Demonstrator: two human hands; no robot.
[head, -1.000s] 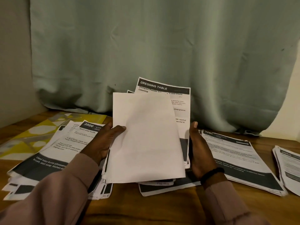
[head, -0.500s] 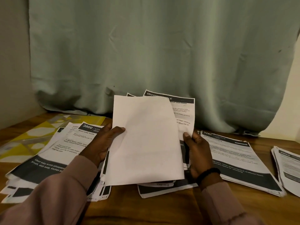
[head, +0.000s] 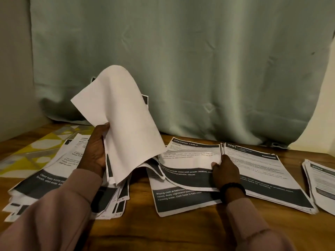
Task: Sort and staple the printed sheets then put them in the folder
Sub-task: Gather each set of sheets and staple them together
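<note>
Sorting still, we've got our left hand (head: 95, 151) clamped on the raised bundle (head: 123, 124) while our right hand (head: 224, 171) pinches the Dressing Table sheet (head: 188, 160), lying lengthwise away from us, just left of the 2701 pile (head: 262, 169).

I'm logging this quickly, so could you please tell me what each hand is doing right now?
Left hand: grips the raised stack of sheets.
Right hand: pinches the DRESSING TABLE sheet at its right edge.
</note>
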